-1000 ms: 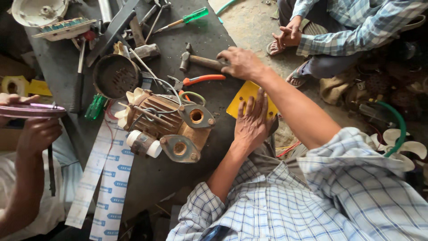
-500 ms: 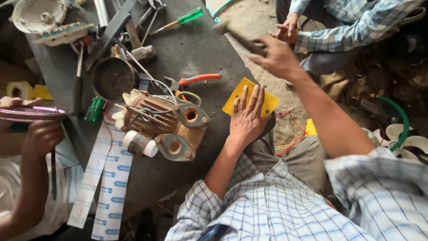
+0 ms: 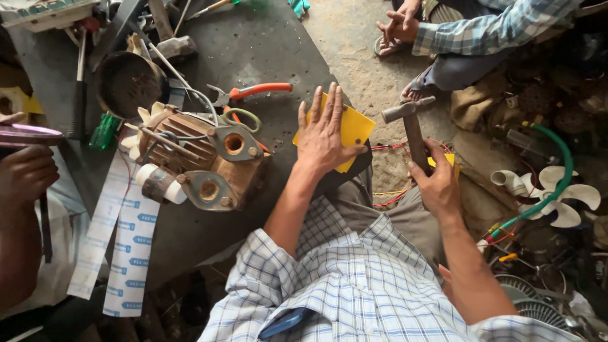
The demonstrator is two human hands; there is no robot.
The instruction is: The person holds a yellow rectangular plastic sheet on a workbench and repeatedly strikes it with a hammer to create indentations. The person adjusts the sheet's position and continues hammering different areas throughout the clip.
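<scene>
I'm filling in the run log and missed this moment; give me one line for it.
left hand: flat on yellow card | right hand: gripping hammer, off the table edge | motor: on dark table, untouched

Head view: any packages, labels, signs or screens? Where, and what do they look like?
Two printed paper strips: hanging off the table's near edge beside the motor; long, white, with small blue labels.
Yellow card: under the left hand; flat, plain.
No screens or signs.

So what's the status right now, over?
Right hand grips hammer, off the table. Left hand flat on yellow card. Motor alongside, untouched.
</scene>
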